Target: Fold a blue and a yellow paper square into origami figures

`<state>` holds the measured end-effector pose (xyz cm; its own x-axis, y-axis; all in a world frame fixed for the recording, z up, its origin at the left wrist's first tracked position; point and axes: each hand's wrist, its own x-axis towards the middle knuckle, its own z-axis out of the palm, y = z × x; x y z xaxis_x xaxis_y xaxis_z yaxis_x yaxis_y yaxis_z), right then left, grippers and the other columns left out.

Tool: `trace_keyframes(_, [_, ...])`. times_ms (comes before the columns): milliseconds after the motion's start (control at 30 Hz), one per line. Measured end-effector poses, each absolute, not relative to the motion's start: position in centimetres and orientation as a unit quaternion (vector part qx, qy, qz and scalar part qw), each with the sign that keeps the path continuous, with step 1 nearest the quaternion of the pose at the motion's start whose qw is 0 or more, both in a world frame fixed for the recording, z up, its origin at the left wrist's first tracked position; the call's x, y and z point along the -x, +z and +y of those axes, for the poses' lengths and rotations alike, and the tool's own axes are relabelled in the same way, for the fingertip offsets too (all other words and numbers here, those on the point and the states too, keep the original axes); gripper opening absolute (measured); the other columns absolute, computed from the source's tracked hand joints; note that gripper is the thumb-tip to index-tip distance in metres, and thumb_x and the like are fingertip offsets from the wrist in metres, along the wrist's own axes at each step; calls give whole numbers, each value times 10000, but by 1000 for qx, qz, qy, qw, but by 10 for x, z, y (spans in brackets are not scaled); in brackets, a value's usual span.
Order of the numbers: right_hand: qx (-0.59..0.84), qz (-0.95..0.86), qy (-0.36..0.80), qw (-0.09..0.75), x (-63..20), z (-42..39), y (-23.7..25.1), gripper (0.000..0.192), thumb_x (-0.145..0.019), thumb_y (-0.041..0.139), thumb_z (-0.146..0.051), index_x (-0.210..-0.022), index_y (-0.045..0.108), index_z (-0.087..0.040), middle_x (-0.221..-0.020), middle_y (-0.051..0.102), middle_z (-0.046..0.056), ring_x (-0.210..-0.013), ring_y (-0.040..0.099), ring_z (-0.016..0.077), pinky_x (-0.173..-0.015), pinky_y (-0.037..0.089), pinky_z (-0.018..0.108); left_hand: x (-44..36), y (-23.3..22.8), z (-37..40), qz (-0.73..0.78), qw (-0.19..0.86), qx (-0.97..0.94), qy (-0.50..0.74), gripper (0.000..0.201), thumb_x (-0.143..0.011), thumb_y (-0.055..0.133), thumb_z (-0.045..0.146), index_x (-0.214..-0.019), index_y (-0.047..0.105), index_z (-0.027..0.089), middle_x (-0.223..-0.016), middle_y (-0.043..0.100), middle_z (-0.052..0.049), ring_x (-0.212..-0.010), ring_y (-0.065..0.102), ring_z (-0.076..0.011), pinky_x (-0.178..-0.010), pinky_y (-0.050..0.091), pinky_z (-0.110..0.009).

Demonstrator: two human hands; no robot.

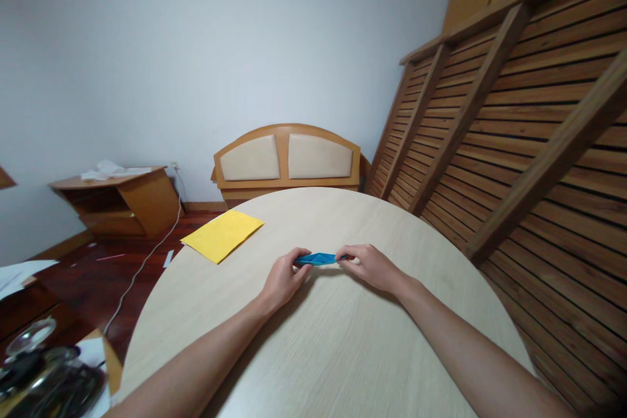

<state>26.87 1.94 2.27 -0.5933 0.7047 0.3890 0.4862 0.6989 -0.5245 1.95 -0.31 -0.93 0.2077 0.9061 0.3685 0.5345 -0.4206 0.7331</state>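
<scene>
At frame centre, the left hand (283, 279) and right hand (371, 266) pinch the folded blue paper (317, 259) from both ends; uneven pulling could tear or skew it.

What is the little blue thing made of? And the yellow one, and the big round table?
Blue piece: probably paper, thin with sharp folded edges, matte. Yellow sheet: likely paper too, flat and matte. Table: looks like pale wood or laminate, with fine grain lines.
</scene>
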Motion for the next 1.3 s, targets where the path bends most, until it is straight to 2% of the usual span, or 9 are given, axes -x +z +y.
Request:
trace_keyframes(133, [341,-874,187,292,-272,23,21,197,-916,548,-182,-979,732,-212,-945,749,31,-831,673,176,-755,473,268,-20,-8,-3,484,234,-742,401,221,-907,549,291,-1074,641,180,-976,729,-65,-831,675,-203,-755,525,-317])
trace_keyframes(267, [340,-874,188,291,-274,25,18,197,-910,554,-176,-974,738,-204,-955,752,38,-851,677,177,-781,483,274,-19,-8,-1,482,245,-735,408,229,-932,507,296,-1066,648,175,-959,732,-72,-831,678,-202,-771,527,-321])
trace_keyframes(433, [326,-881,180,292,-270,25,15,194,-914,560,-180,-964,745,-207,-947,753,36,-855,679,172,-786,488,268,-20,-11,-1,482,239,-738,408,311,-951,475,319,-1188,618,177,-1083,717,-91,-920,671,-212,-837,527,-348])
trace_keyframes(600, [320,-887,164,290,-267,25,16,191,-925,564,-184,-987,742,-212,-976,755,34,-888,688,176,-812,502,275,-22,-10,-4,485,239,-739,403,343,-961,462,345,-1228,600,178,-1139,701,-99,-965,660,-226,-877,527,-382])
trace_keyframes(733, [331,-880,122,317,-269,27,16,209,-938,545,-187,-1006,740,-219,-1007,757,37,-925,696,184,-848,518,298,-23,-13,-4,490,259,-728,404,479,-965,453,353,-1410,443,179,-1344,597,-132,-1079,639,-230,-910,533,-382])
trace_keyframes(867, [348,-870,59,344,-277,35,15,222,-945,535,-198,-1020,742,-223,-1032,758,40,-947,702,193,-874,531,323,-21,-18,-3,526,201,-735,378,590,-968,440,371,-1492,316,130,-1484,464,-161,-1303,508,-257,-1112,395,-434])
trace_keyframes(1033, [450,-819,-12,356,-296,52,20,233,-931,537,-197,-1005,757,-219,-1048,764,50,-961,712,223,-880,540,352,-21,-18,-4,561,130,-770,274,568,-963,433,376,-1445,404,77,-1483,461,-187,-1381,422,-289,-1168,322,-445])
trace_keyframes(1200, [566,-753,-45,333,-321,76,23,252,-904,560,-193,-1057,760,-194,-1107,754,78,-1025,701,246,-921,521,339,-23,-17,-7,547,78,-808,204,463,-951,454,371,-1326,552,118,-1479,479,-150,-1401,389,-319,-1181,299,-473])
trace_keyframes(1300, [636,-708,-51,303,-337,90,22,286,-898,558,-194,-1110,750,-189,-1140,742,96,-1052,693,263,-927,514,341,-23,-18,-7,544,74,-811,201,435,-953,454,371,-1295,579,133,-1476,484,-145,-1399,391,-320,-1176,306,-480])
